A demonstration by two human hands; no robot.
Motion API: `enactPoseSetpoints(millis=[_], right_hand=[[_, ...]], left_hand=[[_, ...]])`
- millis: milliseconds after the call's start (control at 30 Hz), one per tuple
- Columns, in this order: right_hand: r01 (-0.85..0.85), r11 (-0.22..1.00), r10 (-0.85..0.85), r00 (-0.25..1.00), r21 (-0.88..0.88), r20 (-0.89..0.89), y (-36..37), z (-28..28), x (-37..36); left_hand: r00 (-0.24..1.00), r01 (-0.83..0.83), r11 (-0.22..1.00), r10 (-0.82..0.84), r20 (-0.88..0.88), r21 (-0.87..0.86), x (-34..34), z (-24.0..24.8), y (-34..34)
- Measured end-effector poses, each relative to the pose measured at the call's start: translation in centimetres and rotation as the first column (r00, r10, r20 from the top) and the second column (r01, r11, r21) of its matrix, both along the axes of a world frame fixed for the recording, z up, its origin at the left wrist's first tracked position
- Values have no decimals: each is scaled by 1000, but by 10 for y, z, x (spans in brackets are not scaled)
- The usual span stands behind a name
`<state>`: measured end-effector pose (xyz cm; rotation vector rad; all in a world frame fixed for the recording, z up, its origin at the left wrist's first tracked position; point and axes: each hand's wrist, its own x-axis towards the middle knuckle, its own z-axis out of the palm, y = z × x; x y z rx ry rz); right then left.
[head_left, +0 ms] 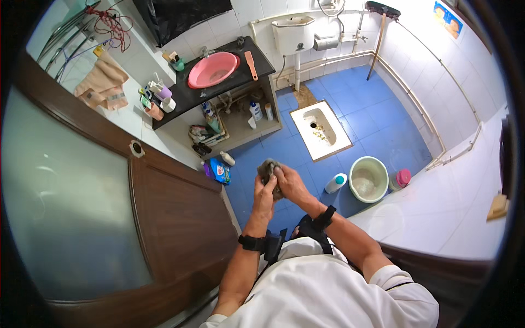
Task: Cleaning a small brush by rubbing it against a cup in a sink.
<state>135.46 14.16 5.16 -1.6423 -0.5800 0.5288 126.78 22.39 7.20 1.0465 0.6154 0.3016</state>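
Over blue floor [391,104]: left hand [263,192] and right hand [292,186] together, both clamped on grey rag [267,167], bunched between them.
Grip: rag overhangs fingers; loosening either hand could drop it.
Rag wetness: cannot tell; if soaked, squeezing could drip, slicking tiles.
Squat pan [303,134]: open, just ahead; a fumbled rag could land there.
White bottle [334,185], pale green bucket [354,189]: beside each other; careless step could tip either.
Wrist strap [325,217]: run-off could wet it.

1 off-white shirt [333,292] is ending in loose short sleeves [391,276]; 1 thin dark line [402,285] is crossing the right sleeve. 1 black left wrist strap [251,242] is carrying 1 boxy black module [272,247]; 1 black right wrist strap [325,217] is matching.
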Motion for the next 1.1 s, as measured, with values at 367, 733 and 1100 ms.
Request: enactPoseSetpoints(millis=[367, 733, 1100], right_hand=[[-158, 980, 155, 987, -122, -36, -25, 0, 102], [222, 975, -214, 960, 29, -180, 22, -15, 222], [216, 975, -220, 961, -42, -169, 172, -2, 344]], left_hand=[[971, 190, 945, -220, -90, -265, 115, -49, 40], [789, 574, 690, -610, 71, -442, 289, -60, 112], [753, 657, 754, -655, -57, 11, 399, -32, 272]])
